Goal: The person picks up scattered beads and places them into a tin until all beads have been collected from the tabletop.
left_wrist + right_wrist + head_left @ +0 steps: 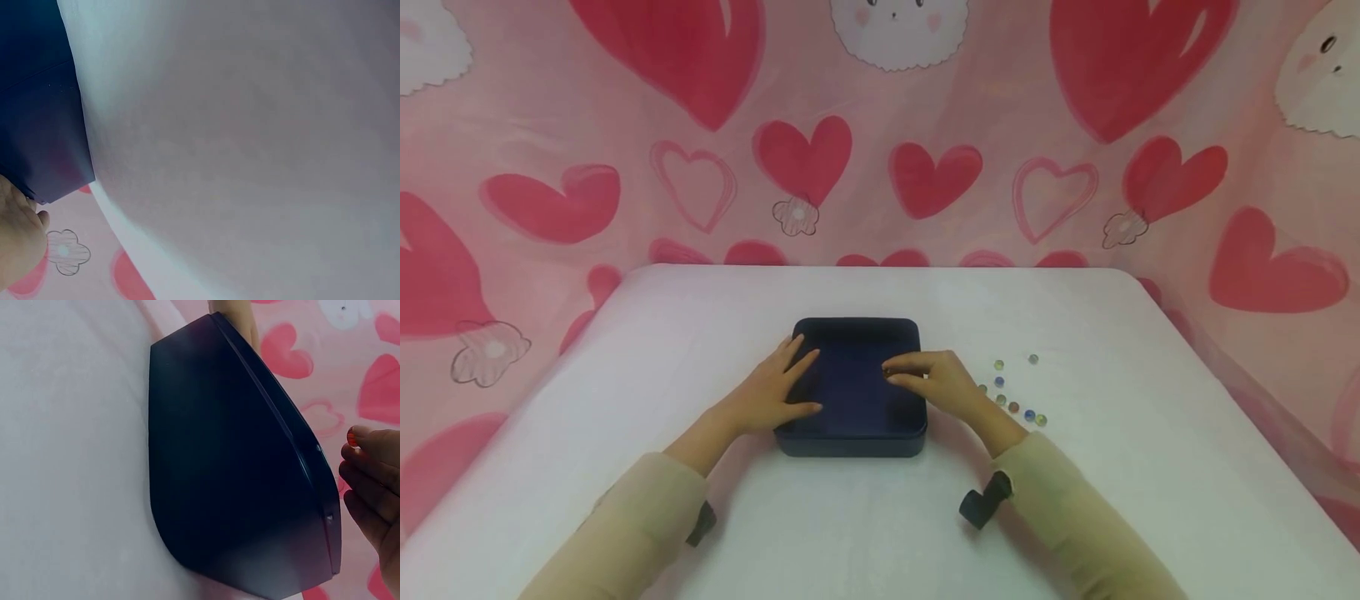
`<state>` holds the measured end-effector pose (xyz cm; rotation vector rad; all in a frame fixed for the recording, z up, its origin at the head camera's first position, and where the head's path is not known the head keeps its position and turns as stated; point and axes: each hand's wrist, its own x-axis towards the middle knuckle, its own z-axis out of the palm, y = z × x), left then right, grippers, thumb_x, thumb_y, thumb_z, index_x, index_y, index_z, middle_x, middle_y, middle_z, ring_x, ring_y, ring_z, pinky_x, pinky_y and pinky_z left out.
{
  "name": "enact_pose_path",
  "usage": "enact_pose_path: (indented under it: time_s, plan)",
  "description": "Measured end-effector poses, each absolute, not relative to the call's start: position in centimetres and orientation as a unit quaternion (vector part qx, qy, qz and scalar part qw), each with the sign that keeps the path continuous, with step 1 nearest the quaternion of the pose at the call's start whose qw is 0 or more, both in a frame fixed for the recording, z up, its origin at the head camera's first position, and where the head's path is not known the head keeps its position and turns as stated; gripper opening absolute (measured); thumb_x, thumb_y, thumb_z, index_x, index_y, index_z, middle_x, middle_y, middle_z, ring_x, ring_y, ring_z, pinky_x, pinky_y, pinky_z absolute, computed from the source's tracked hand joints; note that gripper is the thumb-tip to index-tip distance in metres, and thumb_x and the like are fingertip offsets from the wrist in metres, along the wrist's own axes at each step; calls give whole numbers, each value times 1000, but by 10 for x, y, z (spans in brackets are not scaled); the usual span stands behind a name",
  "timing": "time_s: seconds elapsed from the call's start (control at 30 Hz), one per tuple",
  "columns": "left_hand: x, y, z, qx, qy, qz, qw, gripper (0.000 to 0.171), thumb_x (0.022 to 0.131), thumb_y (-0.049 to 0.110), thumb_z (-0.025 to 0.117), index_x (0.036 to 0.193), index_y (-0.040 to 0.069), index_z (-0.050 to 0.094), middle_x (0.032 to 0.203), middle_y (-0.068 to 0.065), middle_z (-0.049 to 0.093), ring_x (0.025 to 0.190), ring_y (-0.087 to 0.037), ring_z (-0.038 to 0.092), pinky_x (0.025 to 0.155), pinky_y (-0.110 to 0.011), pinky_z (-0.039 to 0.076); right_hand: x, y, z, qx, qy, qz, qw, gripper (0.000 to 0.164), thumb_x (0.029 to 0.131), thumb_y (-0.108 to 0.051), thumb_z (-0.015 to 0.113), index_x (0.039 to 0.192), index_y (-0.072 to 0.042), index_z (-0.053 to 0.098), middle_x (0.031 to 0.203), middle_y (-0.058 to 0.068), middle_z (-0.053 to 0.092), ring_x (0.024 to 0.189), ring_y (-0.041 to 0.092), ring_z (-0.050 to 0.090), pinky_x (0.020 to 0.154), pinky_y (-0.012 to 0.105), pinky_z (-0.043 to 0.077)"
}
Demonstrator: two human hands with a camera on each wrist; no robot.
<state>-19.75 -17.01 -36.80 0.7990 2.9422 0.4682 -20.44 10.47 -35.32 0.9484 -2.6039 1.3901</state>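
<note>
A dark blue rectangular box (853,447) with a raised rim lies on the table, its inside facing up. My left hand (766,392) rests on the box's left edge with fingers spread and fairly straight. Over the right part of the box, my right hand (946,383) pinches a small orange-red marble (352,437) between thumb and fingertips. In the right wrist view that hand (378,481) is beside the box's rim, apart from its dark side wall (219,444). The left wrist view catches only part of the left hand (22,240) at the box's corner.
Several glass marbles (1014,407), in green, blue, yellowish and reddish tints, lie loose on the white tabletop (865,525) to the right of the box, near the right forearm. A pink cloth with hearts (936,179) hangs behind the table.
</note>
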Motion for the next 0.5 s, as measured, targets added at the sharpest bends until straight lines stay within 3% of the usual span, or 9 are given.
enact_pose_path:
  time_s: [0.5]
  plan:
    - [-198,-169,-367,259,955,146,24,81,76,53,54,138,11,21,143,-15,4,128,-32,0,97,-52,14,-211,86,-361,305,-846,438,-1,23,78,-19,63,98,-9,66,93,-1,65,90,10,57,77,25,44]
